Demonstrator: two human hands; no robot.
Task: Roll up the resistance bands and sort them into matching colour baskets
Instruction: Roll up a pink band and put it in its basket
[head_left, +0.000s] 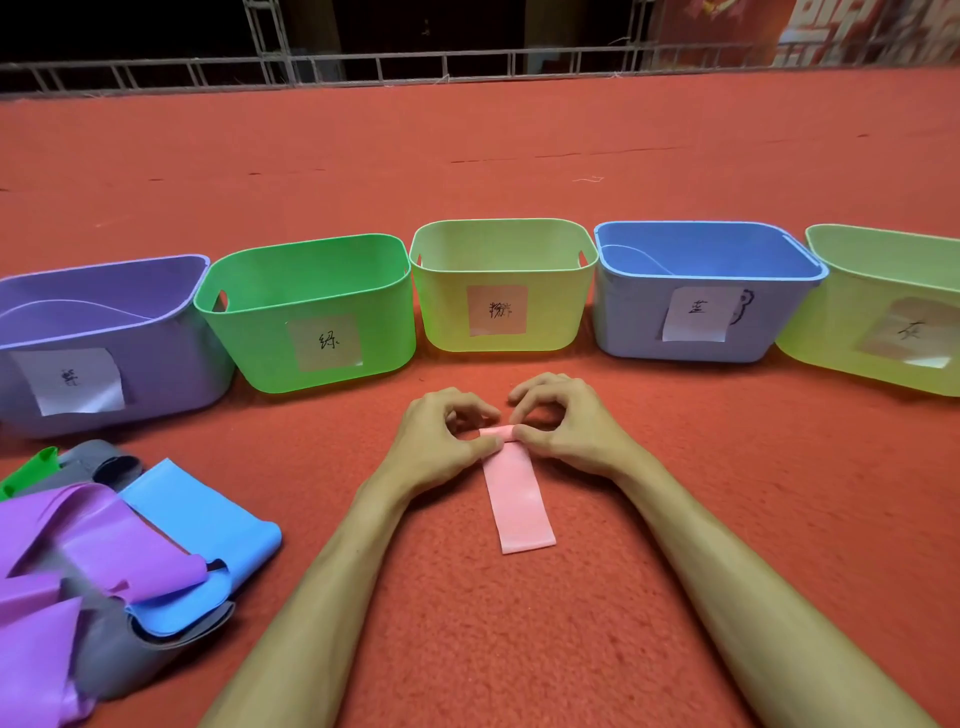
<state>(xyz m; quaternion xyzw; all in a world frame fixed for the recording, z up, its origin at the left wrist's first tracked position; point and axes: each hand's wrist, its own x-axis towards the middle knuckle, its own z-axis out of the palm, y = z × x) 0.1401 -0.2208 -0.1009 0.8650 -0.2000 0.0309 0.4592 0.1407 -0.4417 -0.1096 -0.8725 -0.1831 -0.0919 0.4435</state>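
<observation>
Both hands are pinching the far end of the pink band (519, 499). The left hand (441, 441) and right hand (566, 431) each have thumb and fingertips curled onto the little rolled-up bit, so the grip is clenched on the band on both sides, not loose. Only a turn or so is rolled. The rest lies flat on the red carpet floor (519, 156), its free end pointing back at the person, about mid-floor in front of the baskets.

So I'd say this is the start of the roll-up step. Next move probably needs even pressure from both thumbs while rolling toward the body, or it'll go cone-shaped.

Just beyond the hands is a row of five baskets: purple basket (171, 374), green basket (244, 343), a yellow-green basket (447, 312), blue basket (623, 322) and a second yellow-green basket (831, 332) by the right edge. Each has a handwritten paper label. There's no pink one, so the labels must decide, and my guess is the middle one.

Toward the near left corner there's a loose heap waiting: purple band (104, 545), blue band (208, 519), grey band (104, 660) and a bit of green band (26, 467).
</observation>
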